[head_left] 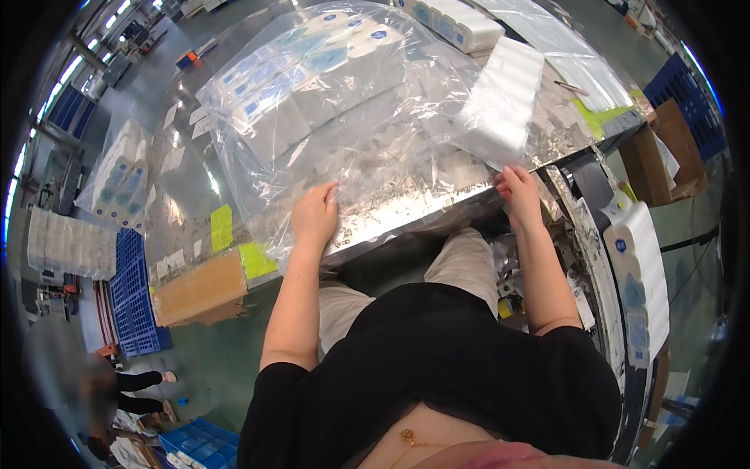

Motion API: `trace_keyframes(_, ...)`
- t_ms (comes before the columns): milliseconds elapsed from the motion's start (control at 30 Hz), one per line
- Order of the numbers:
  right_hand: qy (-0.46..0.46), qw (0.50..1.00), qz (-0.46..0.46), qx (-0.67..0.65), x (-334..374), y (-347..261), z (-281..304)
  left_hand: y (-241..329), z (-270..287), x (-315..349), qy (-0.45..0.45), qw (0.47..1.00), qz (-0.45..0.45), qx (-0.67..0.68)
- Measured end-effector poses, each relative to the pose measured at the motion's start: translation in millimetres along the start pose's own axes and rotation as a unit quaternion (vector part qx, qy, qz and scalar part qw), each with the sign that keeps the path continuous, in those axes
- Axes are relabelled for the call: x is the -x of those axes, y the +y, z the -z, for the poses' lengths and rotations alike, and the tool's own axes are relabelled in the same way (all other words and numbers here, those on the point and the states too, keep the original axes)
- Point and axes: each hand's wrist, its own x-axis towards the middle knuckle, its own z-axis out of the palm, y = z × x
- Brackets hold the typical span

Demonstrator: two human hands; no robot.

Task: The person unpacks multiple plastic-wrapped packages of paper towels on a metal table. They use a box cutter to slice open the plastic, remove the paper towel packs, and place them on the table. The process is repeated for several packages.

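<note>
A large clear plastic bag point(375, 144) spreads over the metal worktable in front of me. Inside its far part lie several long white packs of paper rolls point(312, 74) with blue print, side by side. The bag's loose near part drapes toward the table's front edge. My left hand point(315, 215) is closed on the bag's near edge, left of centre. At the right, my right hand point(518, 190) pinches the bag's other near corner with bent fingers. Under the film on the right, or just beside it, sits a plain white pack point(504, 98); which one I cannot tell.
More white packs point(461, 27) lie at the table's far side. On my right, another roll pack point(637, 281) rests on a conveyor, with a cardboard box point(648, 168) beyond. Bagged packs point(121, 176) and a blue pallet point(137, 297) stand left. A person point(98, 391) is lower left.
</note>
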Motion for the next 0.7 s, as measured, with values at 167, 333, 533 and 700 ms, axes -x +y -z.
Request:
trace_keyframes(167,-0.008,0.999,-0.025,-0.035,-9.9,6.4,2.6,-0.1,0.5,-2.0,0.005,1.0,-0.01,0.007)
trace_keyframes(333,-0.081,0.996,-0.026,-0.025,18.0,10.8,12.6,-1.3,-1.1,-2.5,0.014,0.999,-0.014,0.028)
trace_keyframes(533,-0.325,0.924,-0.199,0.03,96.9,-10.8,38.4,2.2,2.8,-0.3,0.0,1.0,0.005,0.019)
trace_keyframes(700,-0.13,0.963,-0.179,-0.156,85.3,7.5,65.2,2.2,2.2,0.5,0.006,1.0,-0.006,0.018)
